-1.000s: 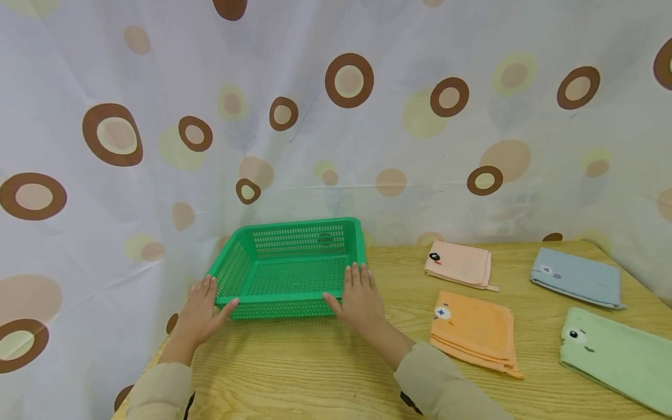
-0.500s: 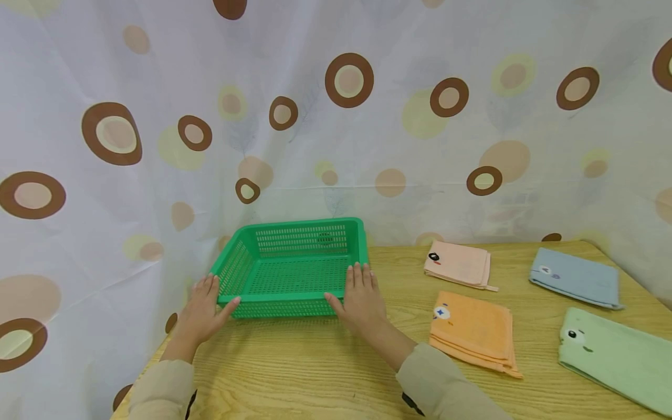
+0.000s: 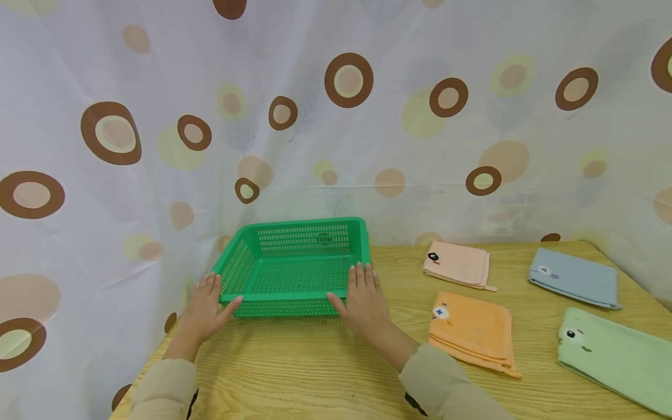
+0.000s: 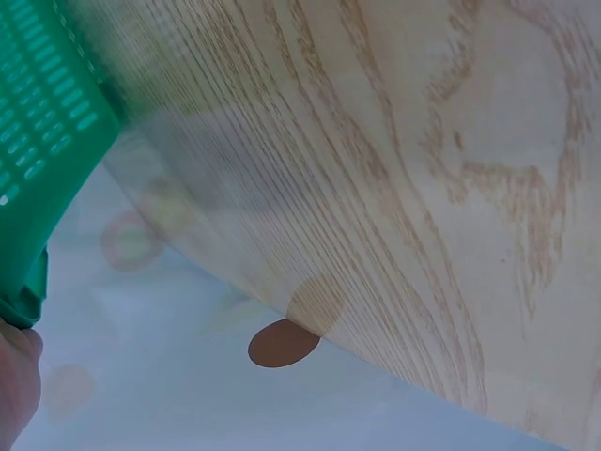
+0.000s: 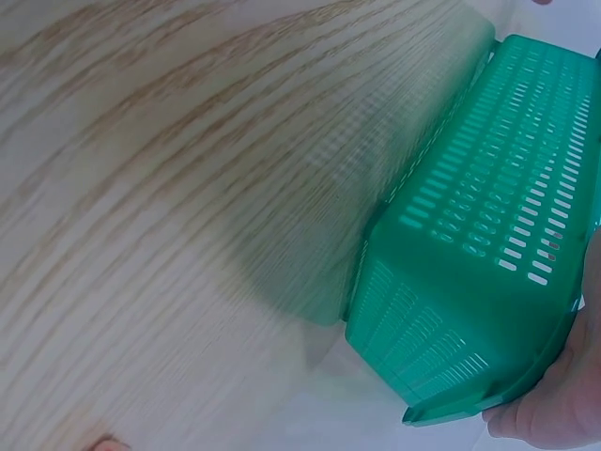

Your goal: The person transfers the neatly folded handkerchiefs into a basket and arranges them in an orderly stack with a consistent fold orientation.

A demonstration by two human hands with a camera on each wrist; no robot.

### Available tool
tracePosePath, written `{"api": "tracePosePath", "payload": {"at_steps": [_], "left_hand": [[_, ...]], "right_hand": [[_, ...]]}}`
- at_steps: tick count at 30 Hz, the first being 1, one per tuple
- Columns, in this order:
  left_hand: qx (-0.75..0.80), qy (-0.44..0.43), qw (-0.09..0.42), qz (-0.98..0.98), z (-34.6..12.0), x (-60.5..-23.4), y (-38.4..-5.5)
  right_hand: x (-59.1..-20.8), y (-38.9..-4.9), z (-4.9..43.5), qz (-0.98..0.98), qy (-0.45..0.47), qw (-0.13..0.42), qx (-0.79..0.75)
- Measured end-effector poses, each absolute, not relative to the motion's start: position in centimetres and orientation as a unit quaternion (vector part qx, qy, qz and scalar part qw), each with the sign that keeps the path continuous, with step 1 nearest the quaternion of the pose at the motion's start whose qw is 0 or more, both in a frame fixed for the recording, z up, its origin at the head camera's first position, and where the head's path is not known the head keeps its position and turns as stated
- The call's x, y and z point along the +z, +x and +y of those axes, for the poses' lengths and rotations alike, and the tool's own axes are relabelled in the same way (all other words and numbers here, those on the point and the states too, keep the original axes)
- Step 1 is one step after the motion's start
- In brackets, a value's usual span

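Note:
A green plastic basket (image 3: 299,296) with slotted walls stands on the wooden table, with nothing inside it. At its front left corner, my left hand (image 3: 202,309) lies with straight fingers along the side and the thumb at the front rim. My right hand (image 3: 366,303) mirrors this at the front right corner, fingers extended over the side rim. The left wrist view catches a bit of the left hand (image 4: 17,385) by the basket's rim (image 4: 23,296). In the right wrist view, part of the right hand (image 5: 559,395) touches the basket's edge (image 5: 470,385).
Right of the basket lie folded towels with embroidered faces: pink (image 3: 459,265), orange (image 3: 472,326), blue (image 3: 574,277) and green (image 3: 614,356). A curtain (image 3: 315,151) with brown rings hangs behind the wooden table (image 3: 294,367) and along its left edge.
The basket has slid slightly to the right, both hands moving along with it. The towels stay where they were.

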State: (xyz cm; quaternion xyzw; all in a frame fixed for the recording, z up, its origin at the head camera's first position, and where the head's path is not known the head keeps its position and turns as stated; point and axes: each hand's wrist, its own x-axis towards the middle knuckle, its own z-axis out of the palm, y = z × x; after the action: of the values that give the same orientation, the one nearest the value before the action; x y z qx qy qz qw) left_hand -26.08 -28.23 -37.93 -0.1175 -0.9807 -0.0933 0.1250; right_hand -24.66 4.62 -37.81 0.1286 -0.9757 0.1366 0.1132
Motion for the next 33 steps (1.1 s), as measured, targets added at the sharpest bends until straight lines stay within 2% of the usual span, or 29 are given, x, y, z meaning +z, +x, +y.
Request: {"api": "tracePosePath", "payload": {"at_steps": [33], "left_hand": [[-0.076, -0.133, 0.139, -0.978, -26.4, -38.1, -26.1]], "right_hand": [[-37.9, -24.4, 6.3, -0.973, 0.122, 0.124, 0.154]]}}
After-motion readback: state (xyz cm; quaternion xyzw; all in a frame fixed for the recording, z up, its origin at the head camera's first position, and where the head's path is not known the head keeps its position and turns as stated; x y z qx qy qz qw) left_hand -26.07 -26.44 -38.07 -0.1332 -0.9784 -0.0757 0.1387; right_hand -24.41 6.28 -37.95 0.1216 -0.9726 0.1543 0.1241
